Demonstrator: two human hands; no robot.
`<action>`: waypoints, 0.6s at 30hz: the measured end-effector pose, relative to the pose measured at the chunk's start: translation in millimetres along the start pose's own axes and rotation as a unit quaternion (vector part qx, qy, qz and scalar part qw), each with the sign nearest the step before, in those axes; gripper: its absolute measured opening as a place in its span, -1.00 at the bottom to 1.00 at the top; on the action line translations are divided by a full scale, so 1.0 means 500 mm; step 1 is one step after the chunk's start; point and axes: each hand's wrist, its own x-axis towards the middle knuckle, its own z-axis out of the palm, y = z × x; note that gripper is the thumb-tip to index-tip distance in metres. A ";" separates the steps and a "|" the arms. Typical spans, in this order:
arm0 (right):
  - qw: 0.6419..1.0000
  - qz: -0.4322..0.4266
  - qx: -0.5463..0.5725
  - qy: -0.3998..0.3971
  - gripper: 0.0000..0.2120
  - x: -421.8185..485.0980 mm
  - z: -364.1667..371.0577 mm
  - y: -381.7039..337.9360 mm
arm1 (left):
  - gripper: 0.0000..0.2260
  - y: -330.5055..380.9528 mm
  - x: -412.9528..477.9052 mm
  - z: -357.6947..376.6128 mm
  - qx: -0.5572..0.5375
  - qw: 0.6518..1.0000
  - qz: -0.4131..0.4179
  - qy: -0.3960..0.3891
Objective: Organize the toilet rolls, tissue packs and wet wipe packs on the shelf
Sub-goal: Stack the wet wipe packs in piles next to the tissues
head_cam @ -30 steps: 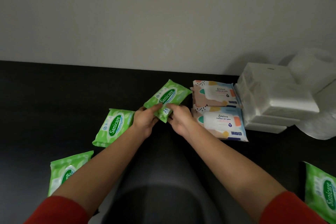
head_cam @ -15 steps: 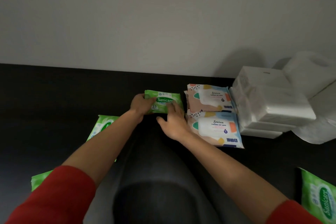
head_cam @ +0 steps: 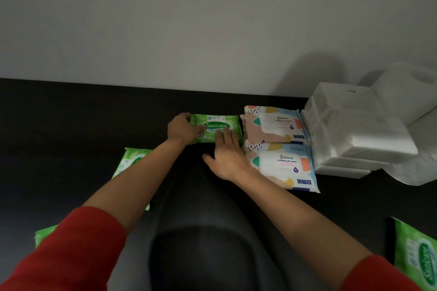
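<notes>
A green Sanicare wet wipe pack (head_cam: 216, 125) lies flat on the black shelf (head_cam: 71, 125), close to the wall and left of two patterned wet wipe packs (head_cam: 274, 125) (head_cam: 283, 165). My left hand (head_cam: 181, 130) grips the pack's left end, thumb on top. My right hand (head_cam: 227, 153) lies flat, its straight fingers pressing on the pack's near right part. White tissue packs (head_cam: 359, 134) are stacked to the right, with toilet rolls (head_cam: 413, 87) behind them.
More green wet wipe packs lie loose: one under my left forearm (head_cam: 132, 160), one at the lower left (head_cam: 45, 234), one at the lower right (head_cam: 418, 257). A pale wall (head_cam: 212, 19) backs the shelf. My grey-clad knee (head_cam: 201, 243) fills the lower middle.
Both hands carried the green pack from a tilted, lifted pose to the back of the shelf and laid it flat beside the patterned packs. My right hand opened onto it.
</notes>
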 end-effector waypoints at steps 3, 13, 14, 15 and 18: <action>1.000 0.002 -0.025 0.003 -0.22 0.003 -0.006 0.001 | -0.40 0.002 0.002 0.000 0.001 1.000 0.017 0.004; 0.998 -0.004 -0.065 0.015 -0.21 0.000 -0.011 0.003 | -0.53 0.011 0.003 0.007 0.056 0.997 0.056 0.012; 0.998 -0.004 -0.066 0.015 -0.21 0.000 -0.011 0.003 | -0.53 0.011 0.004 0.006 0.066 0.996 0.061 0.012; 0.998 -0.003 -0.068 0.016 -0.21 -0.001 -0.011 0.003 | -0.54 0.012 0.004 0.006 0.077 0.995 0.065 0.009; 0.998 -0.004 -0.068 0.014 -0.21 0.000 -0.013 0.001 | -0.55 0.012 0.008 0.004 0.119 0.990 0.076 -0.013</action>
